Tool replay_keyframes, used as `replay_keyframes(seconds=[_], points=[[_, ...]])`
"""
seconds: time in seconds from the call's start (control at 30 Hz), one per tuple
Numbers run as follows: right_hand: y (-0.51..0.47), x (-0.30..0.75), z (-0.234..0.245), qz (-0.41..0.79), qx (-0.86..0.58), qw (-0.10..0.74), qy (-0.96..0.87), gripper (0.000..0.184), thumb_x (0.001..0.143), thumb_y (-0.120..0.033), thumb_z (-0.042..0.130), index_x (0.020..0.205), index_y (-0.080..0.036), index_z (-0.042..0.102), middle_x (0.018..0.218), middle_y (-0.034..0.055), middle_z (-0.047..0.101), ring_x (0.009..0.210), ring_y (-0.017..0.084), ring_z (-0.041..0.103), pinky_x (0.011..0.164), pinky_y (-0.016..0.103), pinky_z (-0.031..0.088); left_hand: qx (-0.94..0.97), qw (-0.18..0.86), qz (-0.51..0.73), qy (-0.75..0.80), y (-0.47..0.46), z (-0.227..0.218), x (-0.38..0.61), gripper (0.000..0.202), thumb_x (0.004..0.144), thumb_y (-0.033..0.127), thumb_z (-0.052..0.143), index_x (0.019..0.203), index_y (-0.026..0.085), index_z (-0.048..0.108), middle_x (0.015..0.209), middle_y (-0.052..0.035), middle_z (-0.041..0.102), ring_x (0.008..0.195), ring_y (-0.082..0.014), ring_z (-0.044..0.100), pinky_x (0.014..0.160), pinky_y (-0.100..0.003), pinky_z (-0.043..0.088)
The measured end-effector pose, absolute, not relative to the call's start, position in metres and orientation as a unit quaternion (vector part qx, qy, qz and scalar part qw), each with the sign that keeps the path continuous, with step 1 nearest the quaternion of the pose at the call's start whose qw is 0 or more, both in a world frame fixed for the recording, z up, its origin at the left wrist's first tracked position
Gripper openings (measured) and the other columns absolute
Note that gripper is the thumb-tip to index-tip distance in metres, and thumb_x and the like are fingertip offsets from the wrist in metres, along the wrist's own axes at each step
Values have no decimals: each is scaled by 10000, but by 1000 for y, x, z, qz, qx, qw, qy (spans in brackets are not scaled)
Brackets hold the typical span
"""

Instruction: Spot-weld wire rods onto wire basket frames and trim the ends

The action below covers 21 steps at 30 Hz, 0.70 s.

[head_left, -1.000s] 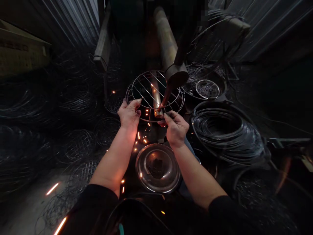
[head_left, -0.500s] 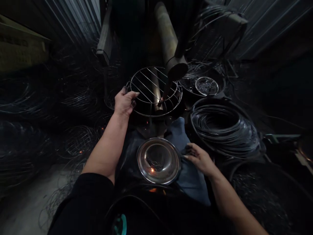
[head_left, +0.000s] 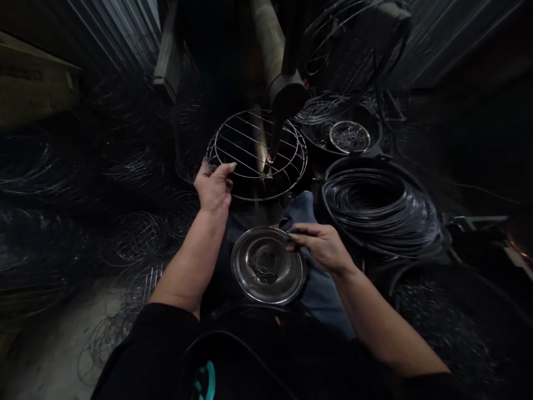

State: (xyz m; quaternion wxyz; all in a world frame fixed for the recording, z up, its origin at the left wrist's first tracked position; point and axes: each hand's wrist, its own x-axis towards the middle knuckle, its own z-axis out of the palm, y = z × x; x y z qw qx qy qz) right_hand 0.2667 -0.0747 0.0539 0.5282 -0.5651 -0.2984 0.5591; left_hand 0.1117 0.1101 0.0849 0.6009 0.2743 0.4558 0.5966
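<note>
Left hand (head_left: 214, 186) is pinching the wire rack (head_left: 241, 147) rim below a dark rod (head_left: 277, 133) blocking some bars, right hand (head_left: 318, 244) is hovering at the dish (head_left: 287, 283), fingertips gathered, can't tell on what, wire coil (head_left: 416, 216) sitting right.

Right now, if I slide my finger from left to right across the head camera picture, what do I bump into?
A dim yellowish box → the left hand → the round wire rack → the right hand → a big coil of dark wire.
</note>
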Motion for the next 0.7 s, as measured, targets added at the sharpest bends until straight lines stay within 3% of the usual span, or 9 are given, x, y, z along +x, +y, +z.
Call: replay_keyframes(seconds=[0.1,0.2,0.4,0.7], points=[[-41,255,64,485,-532,584,-375,201,662,-326,798,777,-170,745,715,37,711,681,172,673,674,303,543,251,598,603,464,105,84,116,678,496,54,749,1143,207,614,688,75,504,519,-34,484,439,-164,304],[-8,244,68,416,-531,651,-348,228,687,-350,770,836,-179,742,735,23,707,656,168,681,624,297,551,258,596,599,468,102,84,116,727,496,84,762,1193,214,603,742,62,533,529,-32,491,448,-170,317],[16,236,68,372,-616,623,-307,276,693,-361,726,844,-130,723,653,27,671,522,167,660,408,218,448,269,580,602,478,102,82,114,715,503,116,775,1192,226,615,802,49,559,515,-24,479,453,-185,342],[23,228,66,306,-605,676,-290,249,701,-361,716,819,-144,687,713,16,676,466,126,623,424,226,486,263,594,599,468,108,84,114,613,496,142,782,1088,223,644,812,50,549,525,-21,478,453,-182,343]])
